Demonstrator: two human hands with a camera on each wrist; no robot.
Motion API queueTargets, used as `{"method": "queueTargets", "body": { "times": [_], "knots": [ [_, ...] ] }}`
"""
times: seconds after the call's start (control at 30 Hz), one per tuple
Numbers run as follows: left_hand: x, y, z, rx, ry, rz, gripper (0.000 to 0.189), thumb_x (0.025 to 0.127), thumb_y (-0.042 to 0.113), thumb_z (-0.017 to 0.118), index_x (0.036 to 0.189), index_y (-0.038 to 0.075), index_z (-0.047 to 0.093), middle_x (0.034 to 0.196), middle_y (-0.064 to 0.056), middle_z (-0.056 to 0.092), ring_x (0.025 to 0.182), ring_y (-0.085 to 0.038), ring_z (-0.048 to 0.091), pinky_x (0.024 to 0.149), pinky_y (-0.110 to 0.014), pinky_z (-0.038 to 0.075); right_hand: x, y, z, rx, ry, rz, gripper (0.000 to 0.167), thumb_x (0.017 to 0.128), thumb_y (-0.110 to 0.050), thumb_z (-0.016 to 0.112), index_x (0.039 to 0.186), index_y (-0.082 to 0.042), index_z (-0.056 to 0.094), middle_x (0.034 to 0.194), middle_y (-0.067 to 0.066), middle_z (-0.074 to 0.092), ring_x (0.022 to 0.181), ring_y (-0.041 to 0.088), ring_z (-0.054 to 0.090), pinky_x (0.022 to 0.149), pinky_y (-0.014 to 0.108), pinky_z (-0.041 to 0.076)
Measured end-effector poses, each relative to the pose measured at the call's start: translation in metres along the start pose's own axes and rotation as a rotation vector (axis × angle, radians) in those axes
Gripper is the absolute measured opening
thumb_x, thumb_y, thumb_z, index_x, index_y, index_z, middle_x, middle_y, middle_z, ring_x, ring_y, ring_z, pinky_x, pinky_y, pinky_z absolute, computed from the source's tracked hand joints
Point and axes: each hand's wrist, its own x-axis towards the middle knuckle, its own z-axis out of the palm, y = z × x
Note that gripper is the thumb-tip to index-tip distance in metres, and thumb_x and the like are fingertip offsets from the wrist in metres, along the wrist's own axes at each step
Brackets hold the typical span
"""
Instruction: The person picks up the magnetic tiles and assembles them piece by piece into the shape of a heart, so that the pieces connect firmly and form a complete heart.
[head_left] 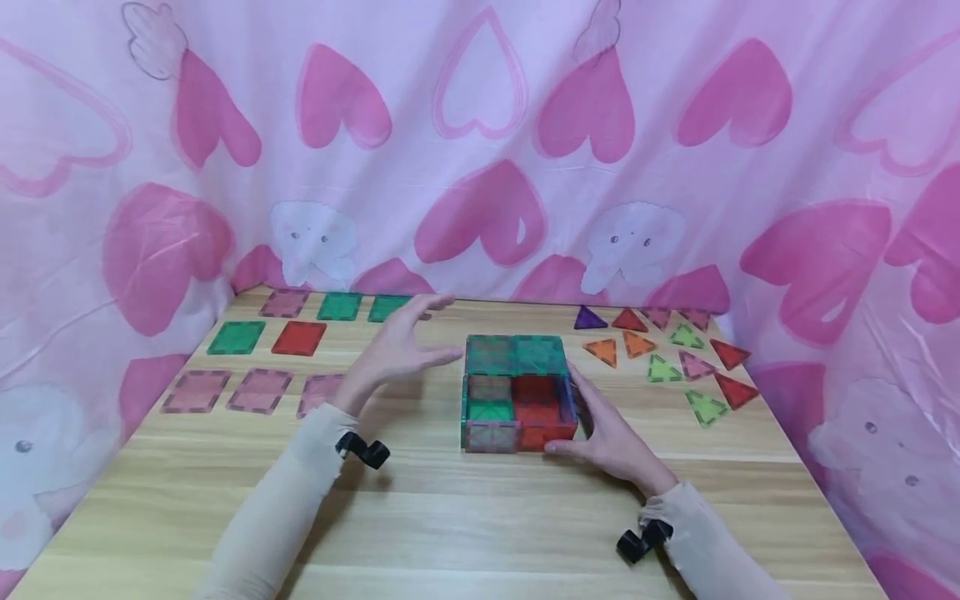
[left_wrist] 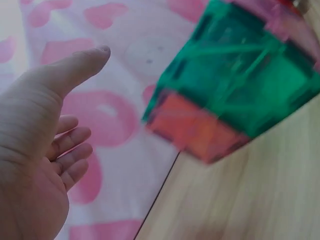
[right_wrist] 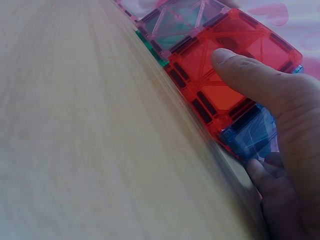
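Observation:
A low box of see-through magnetic tiles (head_left: 491, 437) stands mid-table, its back half topped with green tiles and its front half uncovered. My right hand (head_left: 611, 429) holds the box's right front corner. In the right wrist view, the thumb lies on a red front tile (right_wrist: 240, 50) and the fingers are by the blue side tile (right_wrist: 252, 135). My left hand (head_left: 397, 350) hovers left of the box, apart from it, thumb and fingers spread with nothing between them. The left wrist view shows the box's green side (left_wrist: 235, 75), blurred.
Flat square tiles lie on the left: pink (head_left: 197, 392), green (head_left: 236, 337) and red (head_left: 298, 338). Triangle tiles are scattered at the back right, among them purple (head_left: 589, 318), orange (head_left: 602, 352), green (head_left: 706, 407) and red (head_left: 736, 390). A pink heart-patterned curtain (head_left: 480, 125) borders the table.

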Motion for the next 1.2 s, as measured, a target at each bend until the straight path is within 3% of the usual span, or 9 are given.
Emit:
{"method": "queueTargets", "body": {
  "times": [0.2, 0.4, 0.53, 0.63, 0.7, 0.77, 0.93, 1.1, 1.2],
  "knots": [
    [-0.044, -0.018, -0.043, 0.009, 0.052, -0.122, 0.085, 0.093, 0.051, 0.091, 0.166, 0.035, 0.051, 0.168, 0.004, 0.053, 0.154, -0.033, 0.048, 0.121, -0.071, 0.042, 0.001, -0.002, 0.002, 0.021, 0.002, 0.002, 0.13, 0.085, -0.04, 0.099, 0.178, -0.045, 0.009, 0.181, 0.001, 0.029, 0.164, 0.034, 0.034, 0.131, 0.066, 0.027],
    [-0.106, -0.057, -0.064, -0.075, 0.012, -0.233, 0.085, 0.095, 0.039, 0.092, 0.167, 0.032, 0.049, 0.174, -0.009, 0.042, 0.137, -0.045, 0.063, 0.102, -0.065, 0.06, 0.0, -0.003, 0.0, 0.008, -0.003, 0.014, 0.13, 0.086, -0.042, 0.099, 0.178, -0.045, 0.008, 0.181, -0.001, 0.029, 0.164, 0.03, 0.034, 0.133, 0.046, 0.031],
    [-0.133, -0.076, -0.068, -0.023, 0.003, -0.204, 0.086, 0.094, 0.033, 0.093, 0.166, 0.018, 0.051, 0.169, -0.012, 0.051, 0.151, -0.044, 0.052, 0.119, -0.068, 0.046, -0.002, -0.003, -0.002, 0.013, 0.001, 0.014, 0.13, 0.086, -0.039, 0.099, 0.179, -0.044, 0.009, 0.18, -0.002, 0.03, 0.163, 0.03, 0.037, 0.126, 0.019, 0.031],
    [-0.147, -0.084, -0.074, 0.064, -0.026, -0.176, 0.087, 0.092, 0.033, 0.095, 0.164, 0.011, 0.052, 0.165, -0.015, 0.056, 0.152, -0.042, 0.051, 0.127, -0.044, 0.042, -0.001, -0.003, -0.001, 0.03, -0.006, 0.002, 0.13, 0.086, -0.037, 0.099, 0.179, -0.041, 0.009, 0.181, 0.0, 0.031, 0.162, 0.031, 0.038, 0.123, 0.013, 0.029],
    [-0.154, -0.087, -0.078, 0.132, -0.043, -0.161, 0.089, 0.089, 0.036, 0.096, 0.163, 0.01, 0.054, 0.162, -0.016, 0.058, 0.15, -0.042, 0.052, 0.124, -0.025, 0.038, -0.001, -0.004, 0.001, 0.028, -0.005, 0.005, 0.13, 0.085, -0.037, 0.1, 0.179, -0.041, 0.009, 0.181, 0.0, 0.031, 0.162, 0.031, 0.038, 0.124, 0.016, 0.028],
    [-0.159, -0.088, -0.081, 0.181, -0.05, -0.147, 0.089, 0.088, 0.036, 0.098, 0.161, 0.009, 0.056, 0.16, -0.016, 0.059, 0.15, -0.043, 0.052, 0.122, -0.022, 0.037, -0.002, -0.003, 0.002, 0.015, -0.003, 0.016, 0.131, 0.085, -0.04, 0.1, 0.179, -0.043, 0.008, 0.181, 0.0, 0.03, 0.163, 0.031, 0.037, 0.126, 0.019, 0.028],
    [-0.16, -0.088, -0.081, 0.273, -0.046, -0.146, 0.085, 0.087, 0.034, 0.098, 0.158, 0.006, 0.059, 0.158, -0.021, 0.058, 0.148, -0.048, 0.051, 0.12, -0.069, 0.04, -0.006, -0.005, 0.002, 0.003, 0.006, 0.032, 0.131, 0.085, -0.043, 0.099, 0.179, -0.044, 0.008, 0.181, 0.001, 0.03, 0.161, 0.032, 0.039, 0.126, 0.025, 0.032],
    [-0.158, -0.089, -0.079, 0.314, -0.028, -0.182, 0.073, 0.088, 0.035, 0.097, 0.15, 0.008, 0.067, 0.158, -0.022, 0.058, 0.147, -0.051, 0.05, 0.119, -0.078, 0.036, -0.005, -0.006, 0.001, 0.012, -0.004, 0.021, 0.13, 0.086, -0.042, 0.099, 0.179, -0.042, 0.008, 0.181, 0.003, 0.029, 0.162, 0.034, 0.037, 0.121, 0.013, 0.03],
    [-0.156, -0.09, -0.077, 0.311, 0.0, -0.197, 0.071, 0.089, 0.036, 0.097, 0.148, 0.008, 0.068, 0.155, -0.021, 0.061, 0.145, -0.049, 0.053, 0.119, -0.075, 0.038, -0.002, -0.005, 0.002, 0.005, -0.004, 0.023, 0.13, 0.086, -0.043, 0.099, 0.179, -0.042, 0.007, 0.181, 0.003, 0.029, 0.162, 0.033, 0.038, 0.124, 0.018, 0.031]
  ]
}}
